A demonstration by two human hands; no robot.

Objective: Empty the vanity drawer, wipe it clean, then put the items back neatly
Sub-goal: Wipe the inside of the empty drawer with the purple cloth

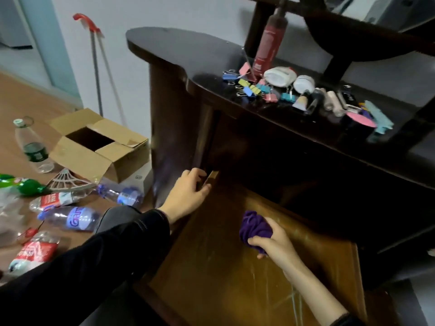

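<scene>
Head view: drawer [211, 267] empty, wiping stage. Left hand [188, 194] gripped its left wall; right hand [273, 243] clutched purple cloth [255, 228]; corners likely needed sweeping next.

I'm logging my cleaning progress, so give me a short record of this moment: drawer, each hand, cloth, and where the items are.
drawer: brown wooden vanity drawer, pulled open, nothing inside
left hand: grips the drawer's left wall
right hand: holds bunched purple cloth over the drawer floor
items: coloured binder clips and dark red bottle on dark vanity top
stage: wiping; items not yet returned
</scene>
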